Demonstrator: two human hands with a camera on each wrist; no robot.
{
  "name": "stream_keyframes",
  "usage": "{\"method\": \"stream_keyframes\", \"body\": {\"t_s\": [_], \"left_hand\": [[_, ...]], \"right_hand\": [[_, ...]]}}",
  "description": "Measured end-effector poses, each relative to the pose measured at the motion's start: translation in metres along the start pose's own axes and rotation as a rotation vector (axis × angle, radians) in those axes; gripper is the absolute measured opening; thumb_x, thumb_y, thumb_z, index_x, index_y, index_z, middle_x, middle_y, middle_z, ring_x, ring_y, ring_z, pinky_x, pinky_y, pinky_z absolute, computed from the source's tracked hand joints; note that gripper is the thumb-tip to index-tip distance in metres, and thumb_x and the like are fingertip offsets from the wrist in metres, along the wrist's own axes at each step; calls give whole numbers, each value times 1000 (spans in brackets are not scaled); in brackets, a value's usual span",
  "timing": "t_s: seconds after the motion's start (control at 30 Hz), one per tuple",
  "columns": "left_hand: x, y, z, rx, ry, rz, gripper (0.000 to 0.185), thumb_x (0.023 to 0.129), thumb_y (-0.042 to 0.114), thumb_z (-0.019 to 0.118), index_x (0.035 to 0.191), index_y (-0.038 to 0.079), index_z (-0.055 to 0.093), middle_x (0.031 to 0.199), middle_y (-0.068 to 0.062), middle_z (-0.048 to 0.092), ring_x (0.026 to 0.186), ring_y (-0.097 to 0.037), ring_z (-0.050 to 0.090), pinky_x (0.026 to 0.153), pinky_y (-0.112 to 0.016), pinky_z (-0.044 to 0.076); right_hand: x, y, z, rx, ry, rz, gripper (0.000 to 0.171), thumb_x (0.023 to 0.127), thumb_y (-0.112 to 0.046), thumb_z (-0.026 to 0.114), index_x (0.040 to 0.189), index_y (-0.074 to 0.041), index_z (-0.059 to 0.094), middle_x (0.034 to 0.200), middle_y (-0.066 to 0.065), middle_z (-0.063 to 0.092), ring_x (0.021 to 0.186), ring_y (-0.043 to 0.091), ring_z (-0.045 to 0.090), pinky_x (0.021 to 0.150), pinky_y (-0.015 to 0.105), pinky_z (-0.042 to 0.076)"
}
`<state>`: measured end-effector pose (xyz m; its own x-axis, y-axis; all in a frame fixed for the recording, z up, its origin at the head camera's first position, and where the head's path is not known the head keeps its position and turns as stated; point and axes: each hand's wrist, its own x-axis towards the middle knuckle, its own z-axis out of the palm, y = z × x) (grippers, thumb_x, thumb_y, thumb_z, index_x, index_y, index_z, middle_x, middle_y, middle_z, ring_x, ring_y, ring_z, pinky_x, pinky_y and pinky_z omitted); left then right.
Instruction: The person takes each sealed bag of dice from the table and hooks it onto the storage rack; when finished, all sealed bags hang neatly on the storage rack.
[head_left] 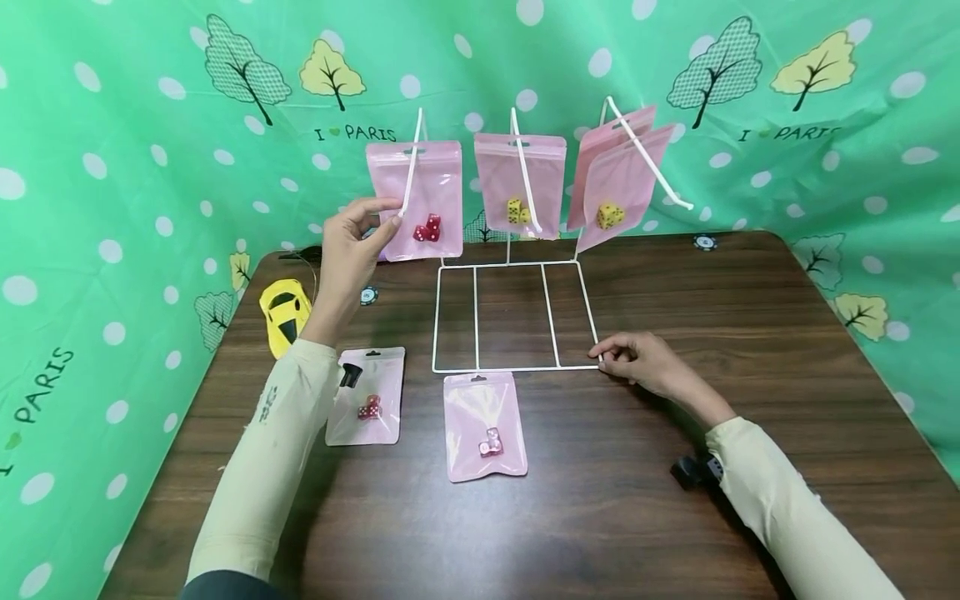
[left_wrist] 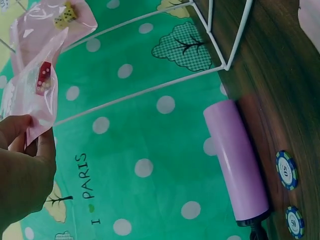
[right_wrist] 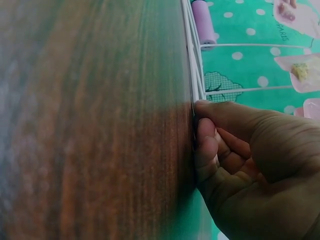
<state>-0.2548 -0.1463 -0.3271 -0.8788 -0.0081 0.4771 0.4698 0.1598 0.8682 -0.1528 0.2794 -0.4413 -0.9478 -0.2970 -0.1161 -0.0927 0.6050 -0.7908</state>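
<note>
A white wire rack (head_left: 510, 367) stands on the brown table (head_left: 750, 333), with pink pouches hanging on its three hooks. My left hand (head_left: 384, 215) pinches the lower left edge of the left pouch (head_left: 420, 196), which holds red dice and hangs on its hook. In the left wrist view my left hand's fingers (left_wrist: 30, 145) grip that pouch (left_wrist: 37, 95) at its corner. My right hand (head_left: 604, 356) grips the front right corner of the rack's base. Seen from the right wrist, its fingertips (right_wrist: 205, 132) curl onto the base wire (right_wrist: 192, 60).
The middle pouch (head_left: 520, 187) and the right pouches (head_left: 618, 183) hold yellow dice. Two more pink pouches (head_left: 367, 398) (head_left: 484, 427) lie flat in front of the rack. A yellow toy car (head_left: 285, 312), a purple cylinder (left_wrist: 235, 160) and poker chips (left_wrist: 286, 170) lie at the back left.
</note>
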Motion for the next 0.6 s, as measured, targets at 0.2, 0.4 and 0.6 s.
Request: {"method": "stream_keyframes", "body": {"t_s": [0.2, 0.4, 0.6], "left_hand": [[17, -9, 3, -26, 9, 13, 22, 98, -6, 72, 120, -7, 77, 107, 1, 72, 79, -7, 62, 67, -21, 45], [15, -12, -2, -59, 4, -33, 18, 99, -1, 75, 116, 2, 81, 120, -4, 71, 107, -19, 70, 82, -23, 55], [-2, -9, -23, -82, 23, -48, 20, 101, 5, 76, 120, -1, 79, 135, -7, 68, 122, -22, 65, 97, -29, 53]], "right_hand": [[1, -1, 3, 3, -7, -6, 19, 103, -3, 72, 119, 6, 75, 88, 3, 65, 67, 11, 56, 59, 26, 47], [3, -3, 4, 8, -3, -22, 20, 102, -3, 73, 119, 7, 75, 87, 2, 65, 66, 10, 55, 58, 25, 47], [1, -2, 1, 3, -3, 2, 20, 102, -3, 72, 119, 6, 75, 87, 3, 64, 66, 11, 55, 58, 26, 49]]}}
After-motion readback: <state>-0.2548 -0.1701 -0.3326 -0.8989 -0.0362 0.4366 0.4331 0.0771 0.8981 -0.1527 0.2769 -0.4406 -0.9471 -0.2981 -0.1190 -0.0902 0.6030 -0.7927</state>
